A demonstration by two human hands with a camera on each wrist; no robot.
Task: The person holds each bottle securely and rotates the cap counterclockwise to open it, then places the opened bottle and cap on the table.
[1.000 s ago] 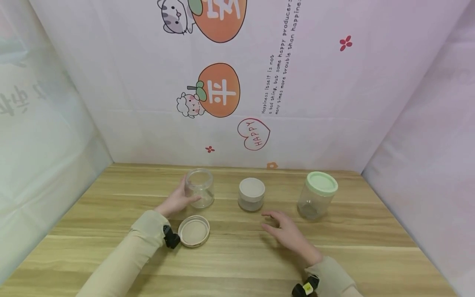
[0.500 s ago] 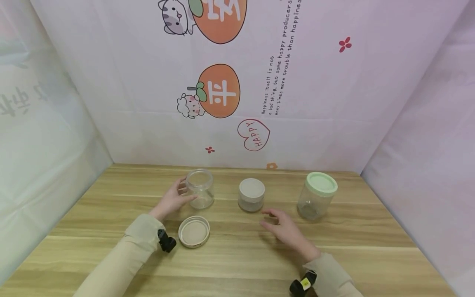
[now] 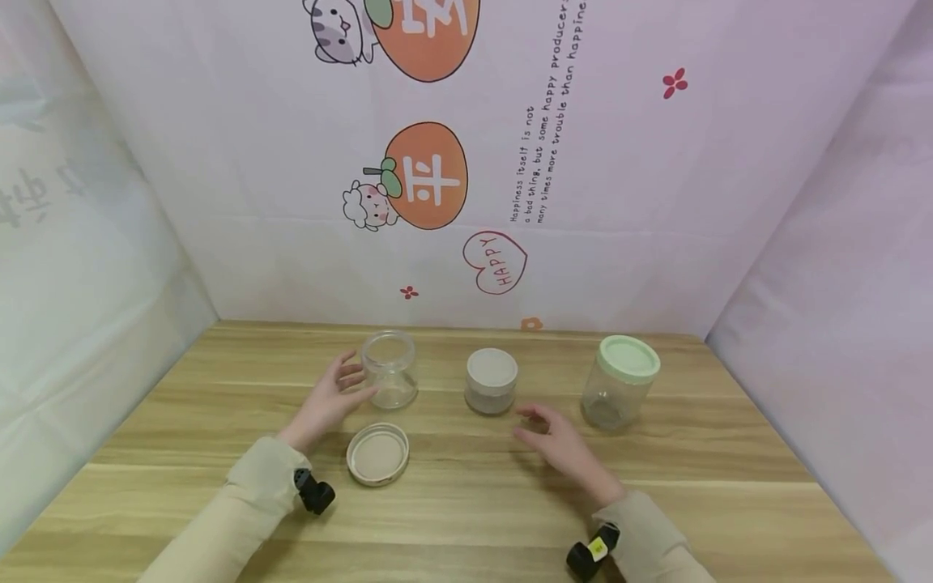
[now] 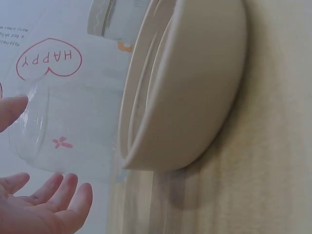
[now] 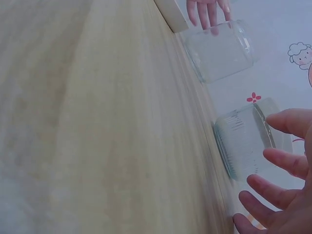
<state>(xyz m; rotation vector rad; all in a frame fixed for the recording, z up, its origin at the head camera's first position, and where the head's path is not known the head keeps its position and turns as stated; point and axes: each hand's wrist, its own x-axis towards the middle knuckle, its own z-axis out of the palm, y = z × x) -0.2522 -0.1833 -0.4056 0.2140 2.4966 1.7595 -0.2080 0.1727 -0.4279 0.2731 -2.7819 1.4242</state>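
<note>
Beyond the upturned lid (image 3: 377, 455), the right hand (image 3: 560, 445) and left hand (image 3: 325, 405) are loosely spread, holding nothing; I can't tell whether the left touches the open jar (image 3: 394, 382) upright beside it. Likely stiff, slick and breakable, it's best gripped round the body. Behind, the cloth (image 3: 619, 202) reads "HAPPY" in a heart (image 3: 495, 262).

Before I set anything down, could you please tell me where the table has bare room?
Bare wood lies between the upturned lid and the right hand, and right of the green-lidded jar. It's crowded around the left hand, with the open jar and lid close by.
</note>
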